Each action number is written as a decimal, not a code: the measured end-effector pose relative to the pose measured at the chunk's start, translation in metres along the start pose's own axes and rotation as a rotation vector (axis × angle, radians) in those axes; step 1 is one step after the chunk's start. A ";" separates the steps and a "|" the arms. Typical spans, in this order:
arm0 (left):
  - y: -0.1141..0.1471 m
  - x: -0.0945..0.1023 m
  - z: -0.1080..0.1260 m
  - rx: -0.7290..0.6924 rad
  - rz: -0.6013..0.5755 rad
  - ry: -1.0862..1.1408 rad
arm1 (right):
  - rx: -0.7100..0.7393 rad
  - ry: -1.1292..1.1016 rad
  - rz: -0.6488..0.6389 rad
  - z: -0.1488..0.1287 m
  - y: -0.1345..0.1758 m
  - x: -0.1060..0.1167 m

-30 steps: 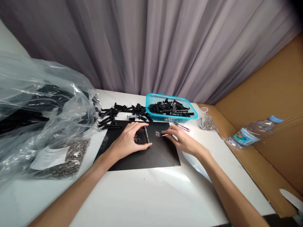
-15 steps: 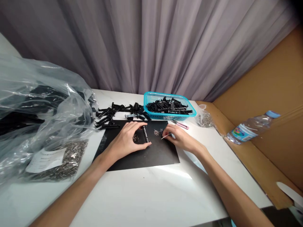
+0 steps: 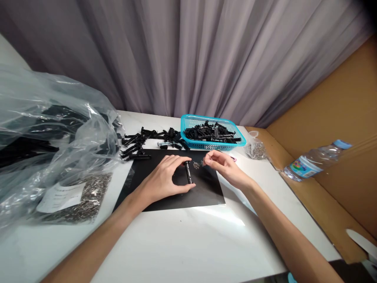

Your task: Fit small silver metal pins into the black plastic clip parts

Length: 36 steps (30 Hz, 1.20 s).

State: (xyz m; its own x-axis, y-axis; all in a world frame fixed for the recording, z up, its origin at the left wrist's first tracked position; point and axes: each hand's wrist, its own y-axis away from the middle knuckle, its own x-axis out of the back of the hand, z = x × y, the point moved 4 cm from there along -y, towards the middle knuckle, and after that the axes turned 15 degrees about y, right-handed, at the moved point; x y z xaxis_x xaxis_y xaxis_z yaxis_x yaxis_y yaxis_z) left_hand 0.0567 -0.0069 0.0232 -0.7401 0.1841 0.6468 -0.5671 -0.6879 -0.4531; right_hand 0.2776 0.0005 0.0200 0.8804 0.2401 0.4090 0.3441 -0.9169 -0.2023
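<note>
A narrow black plastic bar is held lengthwise by the left hand, gripped end to end between the thumb and the fingers, above a flat, matte black sheet. The thumb and forefinger of the right hand are drawn together near the sheet's far right part; whether anything is pinched between them cannot be told. Just beside those fingertips, a small heap of thin, silvery metal pieces is spread on the sheet, between the two hands.

The sheet is laid on a white, faintly veined table. Beyond it, a turquoise plastic basket with perforated walls is filled with jumbled black plastic parts. To the basket's left, loose black plastic pieces are strewn. A pink-handled tool is mostly hidden behind the right hand. At the left, a clear plastic bag of small metal pieces is marked by a white paper label. At the right, a smaller clear bag is seen near the basket, and a clear plastic bottle with a blue cap is seen beside brown cardboard.
</note>
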 end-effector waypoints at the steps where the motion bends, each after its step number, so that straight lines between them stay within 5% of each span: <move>1: 0.000 -0.001 0.002 -0.007 -0.001 0.007 | -0.010 -0.008 -0.011 0.001 0.000 -0.002; 15: -0.001 -0.005 0.010 0.023 0.021 0.115 | 0.004 -0.096 -0.065 0.003 0.000 -0.015; 22: -0.001 -0.004 0.015 -0.073 0.067 0.098 | 0.034 -0.090 0.051 0.002 0.000 -0.015; 36: 0.002 -0.002 0.022 -0.249 0.174 0.079 | 0.325 0.192 0.450 -0.034 0.014 -0.031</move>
State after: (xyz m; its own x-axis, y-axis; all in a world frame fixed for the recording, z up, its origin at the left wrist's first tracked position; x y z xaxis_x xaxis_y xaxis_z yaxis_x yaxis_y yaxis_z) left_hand 0.0648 -0.0238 0.0344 -0.8539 0.1394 0.5015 -0.4936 -0.5224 -0.6953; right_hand 0.2438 -0.0307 0.0350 0.8984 -0.2404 0.3675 0.0589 -0.7633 -0.6433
